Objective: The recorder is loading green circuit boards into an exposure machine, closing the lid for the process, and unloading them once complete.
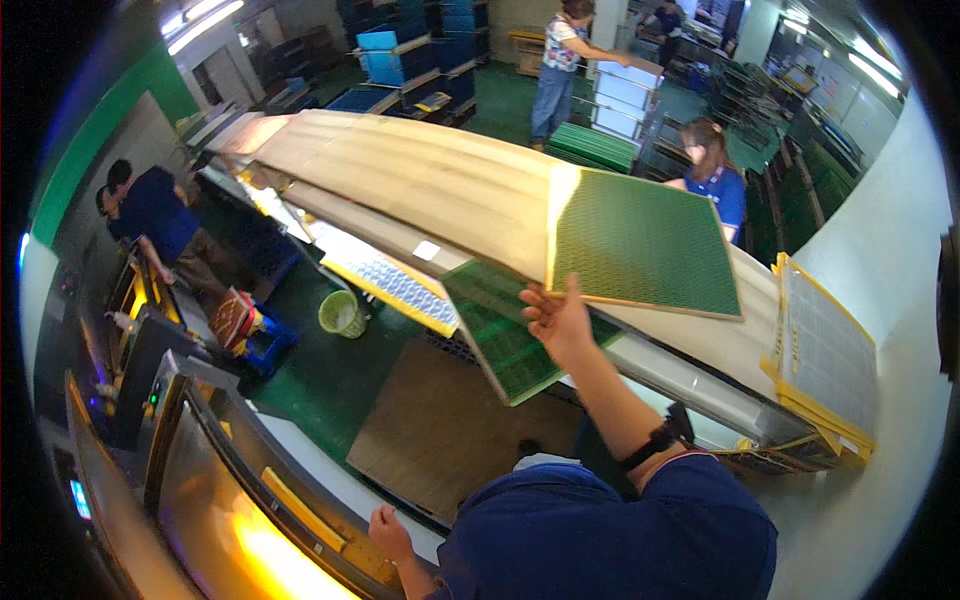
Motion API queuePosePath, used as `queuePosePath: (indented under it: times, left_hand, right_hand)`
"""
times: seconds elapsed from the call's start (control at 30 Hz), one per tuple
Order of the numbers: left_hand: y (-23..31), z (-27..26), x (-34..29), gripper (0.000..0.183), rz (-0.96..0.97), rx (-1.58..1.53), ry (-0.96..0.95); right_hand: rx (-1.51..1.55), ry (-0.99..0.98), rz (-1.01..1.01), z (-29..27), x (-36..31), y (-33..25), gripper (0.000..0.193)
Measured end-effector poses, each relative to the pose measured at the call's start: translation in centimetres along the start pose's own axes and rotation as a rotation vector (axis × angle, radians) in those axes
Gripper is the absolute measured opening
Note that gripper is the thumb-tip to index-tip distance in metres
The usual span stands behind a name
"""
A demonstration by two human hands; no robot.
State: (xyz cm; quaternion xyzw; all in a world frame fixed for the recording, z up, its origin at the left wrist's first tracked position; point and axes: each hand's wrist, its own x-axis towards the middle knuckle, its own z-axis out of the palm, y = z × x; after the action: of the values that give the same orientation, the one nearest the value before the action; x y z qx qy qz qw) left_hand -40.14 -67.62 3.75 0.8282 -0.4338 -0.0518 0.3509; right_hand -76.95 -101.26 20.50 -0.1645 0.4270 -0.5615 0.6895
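Observation:
My right hand (562,325) reaches forward to the near left corner of a square green textured panel (650,240) with a pale, thin frame. Its thumb lies over the panel's edge and its fingers curl beside the corner. The panel rests on a long beige conveyor belt (400,160). Below and left of this hand, a second green panel (500,335) stands tilted against the conveyor's near side. My left hand (392,535) hangs low by my body, its fingers curled in with nothing visible in them, near an orange-lit machine (270,530).
A yellow-edged mesh frame (825,355) leans at the conveyor's right end. Left of the tilted panel is a yellow-edged, white patterned sheet (385,280); a green basket (341,314) stands on the floor. Co-workers are at the left (165,225), behind the belt (715,185) and farther back (560,70).

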Motion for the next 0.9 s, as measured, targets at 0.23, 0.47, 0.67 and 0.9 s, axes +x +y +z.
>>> queuePosePath:
  times: [0.23, 0.47, 0.67, 0.9]
  left_hand:
    - [14.5, 8.6, 6.9, 0.027, -0.077, -0.639, -0.522]
    - [23.7, 3.8, 14.7, 0.065, -0.580, -1.725, -0.809]
    - [10.9, -2.5, 11.7, 0.050, -0.464, -1.038, -0.385]
    - [2.8, -11.2, -2.1, 0.042, -0.814, -1.215, 0.411]
  right_hand:
    - [-0.265, -0.333, -0.133, -4.1, -4.7, 2.7, 0.039]
    - [-0.658, -0.976, 0.421, -12.1, -8.2, -2.5, 0.034]
    - [-1.055, -0.935, 0.232, -4.1, -4.3, 0.9, 0.032]
    - [-0.832, -1.059, 0.414, 5.3, -7.8, 14.0, 0.043]
